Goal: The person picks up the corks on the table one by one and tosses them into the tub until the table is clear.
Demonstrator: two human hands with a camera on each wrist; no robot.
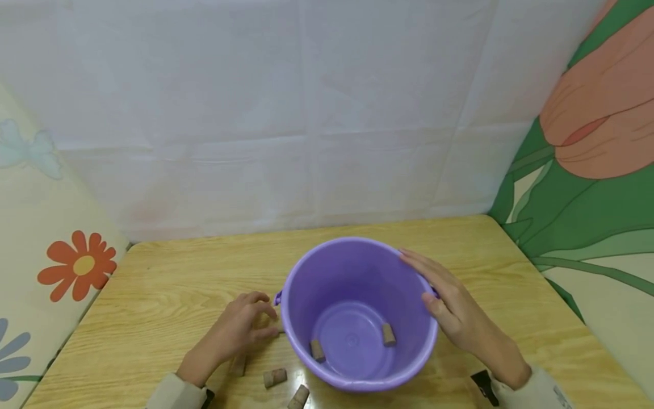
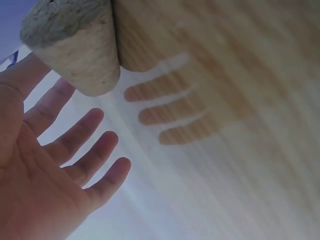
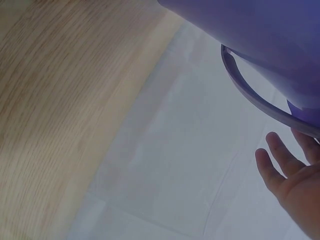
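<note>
With right grip (image 1: 457,312), holding bucket (image 1: 352,272) by rim (image 1: 334,375); with left grip (image 1: 240,324) empty, loosely spread, near corks (image 1: 275,378) on worktop (image 1: 168,301).

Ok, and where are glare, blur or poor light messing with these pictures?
Head: a bright glare spot on the table by the bucket; left wrist: washed-out sheen, finger-shaped reflections beyond the left hand, blurred wood grain; right wrist: dim, hazy, bucket shaded.
</note>
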